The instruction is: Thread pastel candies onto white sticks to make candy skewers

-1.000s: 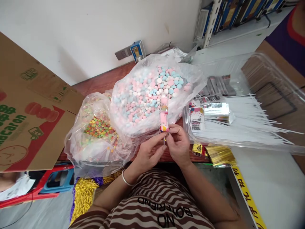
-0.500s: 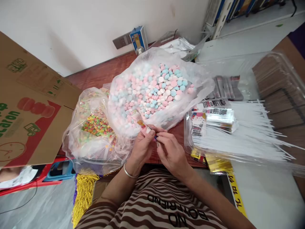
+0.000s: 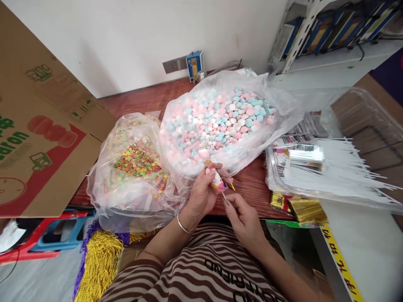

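My left hand (image 3: 203,191) is closed on a small printed clear candy packet (image 3: 217,180), with pink and white pieces showing inside. A gold twist tie (image 3: 232,187) sticks out beside its fingers. My right hand (image 3: 247,218) pinches a thin white stick (image 3: 224,196) that comes out of the packet's lower end. Just beyond the hands lies a large open plastic bag of pink, white and blue button-shaped candies (image 3: 241,121). Left of it is another clear bag (image 3: 110,188) holding small multicoloured ring candies (image 3: 137,161).
To the right, a clear plastic tray (image 3: 277,178) holds many white sticks (image 3: 343,172) and printed packets (image 3: 305,155). Gold twist ties (image 3: 308,211) lie at its front. A cardboard box (image 3: 63,167) stands at left; a small blue device (image 3: 195,65) is by the wall.
The head view has shifted, so the scene sits further right. My right hand has moved down from the packet's neck to the stick, and the gold twist tie now shows beside the left fingers.
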A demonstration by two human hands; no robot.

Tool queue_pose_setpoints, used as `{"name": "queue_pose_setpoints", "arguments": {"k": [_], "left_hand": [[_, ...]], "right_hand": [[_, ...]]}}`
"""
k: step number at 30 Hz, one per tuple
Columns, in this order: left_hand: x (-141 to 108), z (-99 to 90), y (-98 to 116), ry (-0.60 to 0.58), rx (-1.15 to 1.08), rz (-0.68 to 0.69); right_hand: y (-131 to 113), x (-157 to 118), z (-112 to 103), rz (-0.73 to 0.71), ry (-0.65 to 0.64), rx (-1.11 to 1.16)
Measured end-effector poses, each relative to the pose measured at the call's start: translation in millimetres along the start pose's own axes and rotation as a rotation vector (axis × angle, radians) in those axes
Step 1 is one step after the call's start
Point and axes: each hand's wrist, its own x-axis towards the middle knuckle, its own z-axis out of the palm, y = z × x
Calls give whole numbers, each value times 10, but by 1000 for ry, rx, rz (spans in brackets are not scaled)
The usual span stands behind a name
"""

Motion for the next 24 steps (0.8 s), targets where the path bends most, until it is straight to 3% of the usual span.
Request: {"name": "queue_pose_setpoints", "arguments": {"k": [4, 7, 12, 15, 20, 24], "left_hand": [[-56, -110, 47, -33, 53, -12], [-98, -140, 18, -20, 38, -22], [-91, -176, 36, 2, 7, -16], [15, -206, 206, 33, -61, 19], [285, -291, 607, 208, -184, 125], [342, -326, 714, 217, -176, 160]], "right_hand": [[-48, -89, 186, 184, -81, 367], [-28, -95, 289, 243, -90, 477], [12, -60, 307, 239, -130, 448], [8, -16, 281, 204, -186, 371], [-61, 108, 291, 143, -262, 232], [-169, 217, 365, 159, -235, 231]]}}
